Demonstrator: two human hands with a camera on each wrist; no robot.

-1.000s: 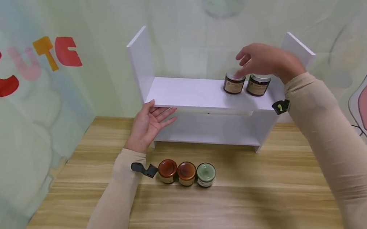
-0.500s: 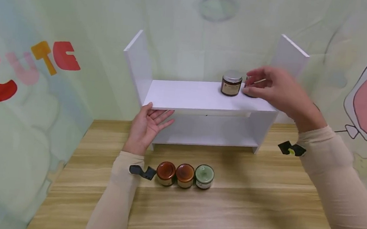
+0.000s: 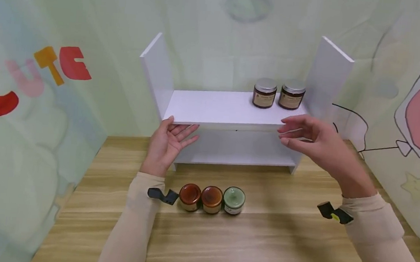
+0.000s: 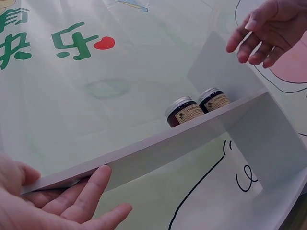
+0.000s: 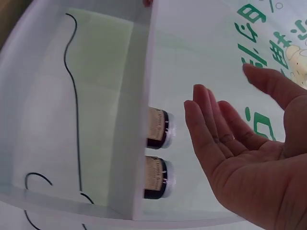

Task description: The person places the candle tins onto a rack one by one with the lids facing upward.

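Jars, apparently glass with silver lids, stand on the white shelf, likely weighty, slick, breakable; grasp their sides. Your right hand has relaxed, empty fingers; your left hand pinches the shelf's edge.

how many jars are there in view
5: one silver-lidded jar and another on the white upper shelf, near its right end; a red-brown jar, an amber jar and a green jar in a row on the table.
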